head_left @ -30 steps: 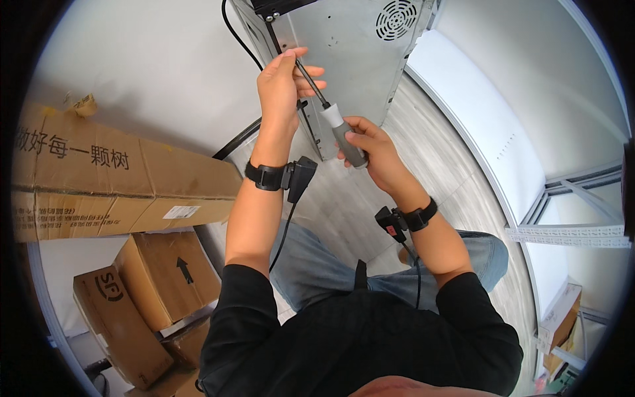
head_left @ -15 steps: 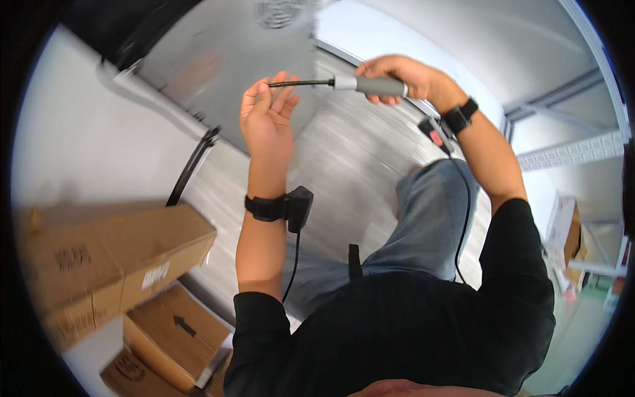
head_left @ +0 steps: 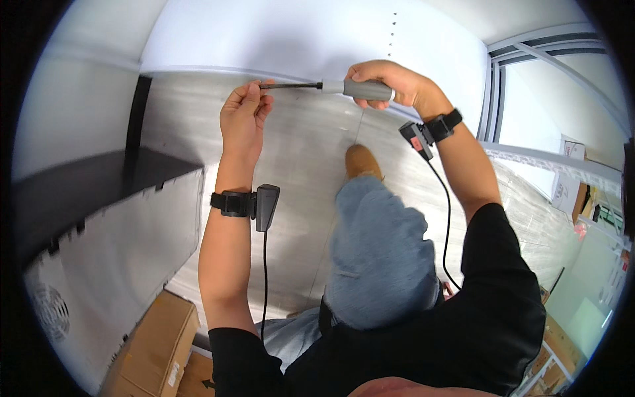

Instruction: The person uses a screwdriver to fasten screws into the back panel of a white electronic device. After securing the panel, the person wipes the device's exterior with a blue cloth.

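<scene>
A screwdriver (head_left: 368,90) with a grey handle and a dark shaft lies level across the upper middle of the head view. Its handle is wrapped by my right hand (head_left: 385,79). My left hand (head_left: 246,109) pinches the tip of the shaft between thumb and fingers; whether a small part sits at the tip is hidden. Each wrist wears a black strap with a small cabled box, the left box (head_left: 266,208) and the right box (head_left: 415,140).
A grey metal cabinet (head_left: 132,231) with a black top and a round vent stands at the left. Cardboard boxes (head_left: 155,344) sit below it. A white wall (head_left: 317,33) rises ahead, and a metal frame rack (head_left: 555,155) is at the right. My brown shoe (head_left: 362,162) is on the grey floor.
My body has turned to the right and stepped: the cabinet has swung to the left and lower left, and the white wall now faces me. Both hands keep hold of the screwdriver.
</scene>
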Demonstrator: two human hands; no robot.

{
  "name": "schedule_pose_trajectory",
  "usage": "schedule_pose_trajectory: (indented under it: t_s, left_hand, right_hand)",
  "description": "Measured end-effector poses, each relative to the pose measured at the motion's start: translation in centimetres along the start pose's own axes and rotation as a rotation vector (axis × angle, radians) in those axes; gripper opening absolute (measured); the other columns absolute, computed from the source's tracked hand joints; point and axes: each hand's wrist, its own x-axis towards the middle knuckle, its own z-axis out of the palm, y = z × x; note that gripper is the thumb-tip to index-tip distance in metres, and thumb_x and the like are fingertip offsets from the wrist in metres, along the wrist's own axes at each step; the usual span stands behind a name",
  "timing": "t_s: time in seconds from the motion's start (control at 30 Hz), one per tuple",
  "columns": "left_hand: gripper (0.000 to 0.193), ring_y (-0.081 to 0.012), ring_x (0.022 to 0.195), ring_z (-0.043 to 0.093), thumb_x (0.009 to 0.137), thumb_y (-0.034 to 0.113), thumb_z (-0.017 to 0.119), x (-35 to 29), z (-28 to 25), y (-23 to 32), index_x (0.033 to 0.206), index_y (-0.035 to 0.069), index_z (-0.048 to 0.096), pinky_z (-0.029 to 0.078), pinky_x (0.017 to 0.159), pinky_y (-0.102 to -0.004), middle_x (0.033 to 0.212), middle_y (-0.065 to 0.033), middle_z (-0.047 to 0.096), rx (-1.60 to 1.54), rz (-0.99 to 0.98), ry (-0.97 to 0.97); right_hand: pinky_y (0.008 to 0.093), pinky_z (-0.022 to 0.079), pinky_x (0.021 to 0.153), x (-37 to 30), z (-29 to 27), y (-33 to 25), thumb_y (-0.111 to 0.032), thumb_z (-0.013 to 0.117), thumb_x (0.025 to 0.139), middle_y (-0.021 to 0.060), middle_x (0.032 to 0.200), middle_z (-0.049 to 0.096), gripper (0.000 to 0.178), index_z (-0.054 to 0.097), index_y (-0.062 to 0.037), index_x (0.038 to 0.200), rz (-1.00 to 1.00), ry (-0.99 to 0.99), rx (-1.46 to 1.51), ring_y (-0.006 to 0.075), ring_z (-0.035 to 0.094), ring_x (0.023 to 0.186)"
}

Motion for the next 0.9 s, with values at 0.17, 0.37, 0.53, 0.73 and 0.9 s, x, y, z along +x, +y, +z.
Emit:
schedule_pose_trajectory:
  t_s: [0.17,0.37,0.53,0.73,0.9]
  left_hand:
    - [0.015,-0.0121,0.08,0.062,0.096,0.016,0.06,5.7,1.6,0.1,0.1,0.002,0.062,0.053,0.077,-0.024,0.107,-0.0132,0.067,0.058,-0.049,-0.08]
    - [0.011,-0.0146,0.079,0.063,0.092,0.012,0.064,14.6,1.1,2.8,0.096,0.002,0.068,0.051,0.072,-0.0275,0.095,-0.0084,0.07,0.346,0.148,0.066]
    - [0.008,-0.0157,0.074,0.063,0.085,0.01,0.068,21.5,4.8,2.3,0.088,0.004,0.072,0.051,0.069,-0.0286,0.089,-0.0063,0.07,0.984,0.47,0.004]
    - [0.012,-0.0165,0.077,0.062,0.084,0.014,0.071,26.1,6.7,0.1,0.093,0.006,0.073,0.051,0.074,-0.0289,0.087,-0.0049,0.07,1.25,0.626,-0.041]
    - [0.008,-0.0195,0.083,0.06,0.081,0.015,0.072,27.2,6.1,-0.9,0.086,0.008,0.073,0.049,0.076,-0.0334,0.085,-0.0035,0.068,1.451,0.747,-0.044]
  right_hand:
    - [0.0226,0.032,0.036,2.2,-3.4,2.5,-0.026,0.05,0.088,0.007,0.061,0.061,0.028,0.06,-0.0007,0.091,-0.025,0.035,0.224,0.0092,0.046,0.039]
    - [0.0211,0.036,0.035,5.2,-4.0,3.9,-0.026,0.05,0.09,0.0112,0.065,0.062,0.029,0.055,0.0015,0.099,-0.165,0.287,0.468,0.0111,0.049,0.039]
    - [0.0218,0.037,0.039,7.2,-4.2,3.1,-0.023,0.045,0.092,0.0104,0.068,0.062,0.026,0.053,-0.0001,0.102,-0.223,0.567,0.545,0.0114,0.051,0.044]
    - [0.0257,0.039,0.046,9.1,-4.6,3.8,-0.022,0.044,0.092,0.0098,0.072,0.062,0.029,0.054,0.0008,0.107,-0.233,0.618,0.657,0.0127,0.052,0.048]
    - [0.0257,0.039,0.047,9.9,-3.6,4.1,-0.022,0.045,0.092,0.0089,0.073,0.063,0.029,0.054,-0.0005,0.109,-0.206,0.614,0.676,0.0128,0.052,0.049]
